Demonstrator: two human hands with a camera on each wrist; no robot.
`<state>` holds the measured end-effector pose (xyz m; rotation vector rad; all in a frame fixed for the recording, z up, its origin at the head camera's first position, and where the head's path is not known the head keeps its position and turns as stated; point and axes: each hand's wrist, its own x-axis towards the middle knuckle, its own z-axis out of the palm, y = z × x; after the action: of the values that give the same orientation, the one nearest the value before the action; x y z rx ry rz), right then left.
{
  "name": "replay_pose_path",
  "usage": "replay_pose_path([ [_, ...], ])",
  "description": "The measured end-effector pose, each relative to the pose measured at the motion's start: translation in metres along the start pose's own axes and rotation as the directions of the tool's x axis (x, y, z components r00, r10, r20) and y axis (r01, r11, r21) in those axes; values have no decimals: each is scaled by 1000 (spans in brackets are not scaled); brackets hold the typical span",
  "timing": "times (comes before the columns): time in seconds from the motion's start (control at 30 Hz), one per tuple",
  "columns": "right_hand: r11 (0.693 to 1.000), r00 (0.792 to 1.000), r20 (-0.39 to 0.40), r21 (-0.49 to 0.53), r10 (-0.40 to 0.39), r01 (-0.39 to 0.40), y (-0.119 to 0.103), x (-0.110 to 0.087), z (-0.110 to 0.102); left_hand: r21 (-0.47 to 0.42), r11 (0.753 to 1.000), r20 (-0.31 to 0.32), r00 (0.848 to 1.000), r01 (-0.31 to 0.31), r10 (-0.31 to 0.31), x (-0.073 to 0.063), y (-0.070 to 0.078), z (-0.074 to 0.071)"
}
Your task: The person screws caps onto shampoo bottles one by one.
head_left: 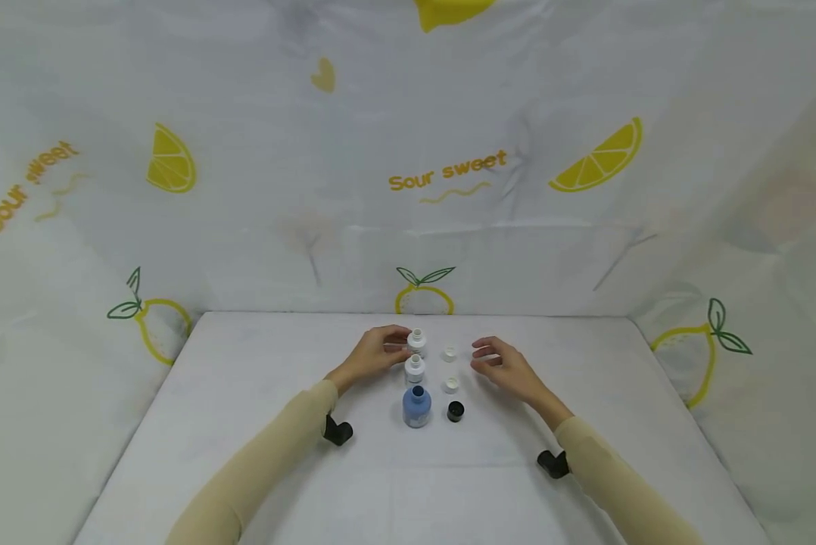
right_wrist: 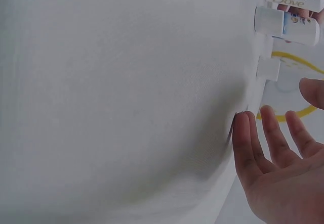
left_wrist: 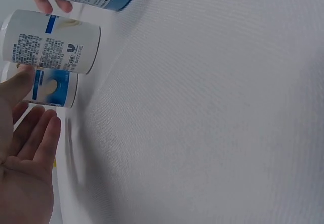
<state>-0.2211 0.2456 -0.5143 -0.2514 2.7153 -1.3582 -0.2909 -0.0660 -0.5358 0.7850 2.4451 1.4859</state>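
Note:
Three uncapped bottles stand in a column: a blue bottle (head_left: 417,409) in front, a white bottle (head_left: 415,370) behind it, and another white bottle (head_left: 417,342) at the back. My left hand (head_left: 377,350) is at the rear white bottle's left side. In the left wrist view its thumb overlaps that blue-and-white labelled bottle (left_wrist: 54,88), and its fingers extend loosely beside it. To the right of the bottles lie a black cap (head_left: 455,411), a white cap (head_left: 452,385) and a farther white cap (head_left: 450,353). My right hand (head_left: 510,369), fingers spread and holding nothing, hovers right of the far white cap.
A white cloth covers the table (head_left: 299,484). Behind it hangs a white curtain (head_left: 258,250) printed with lemons and lettering, and it wraps both sides. A black wrist mount (head_left: 338,431) sits on the left sleeve, another black mount (head_left: 553,464) on the right.

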Motion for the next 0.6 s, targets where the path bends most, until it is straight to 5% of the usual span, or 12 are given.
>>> replay_pose_path([
  [0.6, 1000, 1000, -21, 9, 23, -23, 4, 3, 6, -19, 999, 18, 999, -51, 51, 6, -1, 4],
])
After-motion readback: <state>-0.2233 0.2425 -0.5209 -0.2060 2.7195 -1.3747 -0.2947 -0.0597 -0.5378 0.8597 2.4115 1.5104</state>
